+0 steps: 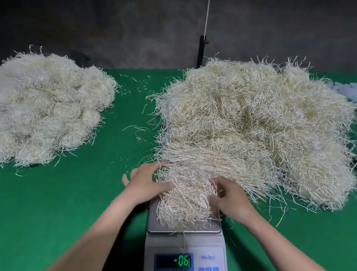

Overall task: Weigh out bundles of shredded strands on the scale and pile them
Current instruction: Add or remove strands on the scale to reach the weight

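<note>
The bundle (pixel 184 202) of pale shredded strands is lying across the near scale (pixel 183 258), draped over the steel pan. Its far end runs into the big loose heap (pixel 250 122) on the right, so I can't tell where one stops and the other starts. The left hand (pixel 143 184) is against the bundle's left edge with the fingers spread fairly straight and the thumb on the strands, so it's open, not gripping. The right hand (pixel 227 196) has its fingers curled into the right side of the bundle, holding a clump.

This stuff looks feather-light, dry and springy, and stray strands look likely to snag or trail off. I'd scoop it around the middle with both hands, not by the ends. The readout shows a minus figure, so I wouldn't trust the number yet.

Far left there's a second pile (pixel 32 108) of rounded bundles, well apart from the scale — probably the weighed ones. It all sits on a green table (pixel 80 203) with loose strands scattered between the piles. Behind is a dark rough wall (pixel 136 23), with a black post (pixel 201 51) and a white cord (pixel 209 5) running up from it.
</note>
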### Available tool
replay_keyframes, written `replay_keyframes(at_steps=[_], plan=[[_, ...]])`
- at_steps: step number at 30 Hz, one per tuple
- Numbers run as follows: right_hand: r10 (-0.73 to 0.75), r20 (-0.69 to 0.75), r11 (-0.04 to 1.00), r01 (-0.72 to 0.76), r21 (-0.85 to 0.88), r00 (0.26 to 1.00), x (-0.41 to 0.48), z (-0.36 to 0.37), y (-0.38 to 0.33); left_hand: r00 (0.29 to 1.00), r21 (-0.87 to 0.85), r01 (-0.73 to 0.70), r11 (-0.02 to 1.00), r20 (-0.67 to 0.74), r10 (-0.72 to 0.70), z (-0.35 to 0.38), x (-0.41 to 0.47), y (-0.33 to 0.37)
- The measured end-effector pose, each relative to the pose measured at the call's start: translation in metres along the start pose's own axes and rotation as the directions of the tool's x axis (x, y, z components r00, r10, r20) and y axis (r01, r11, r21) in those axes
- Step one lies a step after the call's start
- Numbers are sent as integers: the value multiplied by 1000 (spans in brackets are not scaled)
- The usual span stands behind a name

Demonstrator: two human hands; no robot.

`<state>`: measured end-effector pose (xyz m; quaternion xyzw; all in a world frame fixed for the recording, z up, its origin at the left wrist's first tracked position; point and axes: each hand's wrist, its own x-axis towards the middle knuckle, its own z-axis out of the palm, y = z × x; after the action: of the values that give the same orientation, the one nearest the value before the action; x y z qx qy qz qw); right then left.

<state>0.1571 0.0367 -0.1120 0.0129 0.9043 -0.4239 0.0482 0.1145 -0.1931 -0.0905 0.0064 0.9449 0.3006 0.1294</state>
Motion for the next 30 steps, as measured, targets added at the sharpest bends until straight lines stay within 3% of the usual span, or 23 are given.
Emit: replay_keyframes(at_steps=[3, 9, 14, 17, 22, 30], plan=[[1, -16, 999, -1, 40, 1000, 0, -1, 1, 999, -67, 6, 998, 33, -3, -23, -5, -3], [12, -40, 1000, -12, 18, 999, 1, -16, -3, 981, -314, -104, 944, -191, 45, -31, -20, 0], [-107, -242, 992, 121, 47, 964, -2, -23, -11, 911, -489, -239, 839, -413, 18, -31, -29, 12], [-147, -261, 983, 171, 69, 954, -3, -25, -14, 874, -517, -295, 803, -487, 8, -32, -30, 17], [-162, -238, 975, 193, 112, 958, -2, -26, -13, 839, -532, -336, 777, -543, -10, -33, -26, 20], [-161, -240, 966, 202, 159, 957, 1, -25, -11, 855, -558, -335, 759, -518, -3, -31, -21, 19]])
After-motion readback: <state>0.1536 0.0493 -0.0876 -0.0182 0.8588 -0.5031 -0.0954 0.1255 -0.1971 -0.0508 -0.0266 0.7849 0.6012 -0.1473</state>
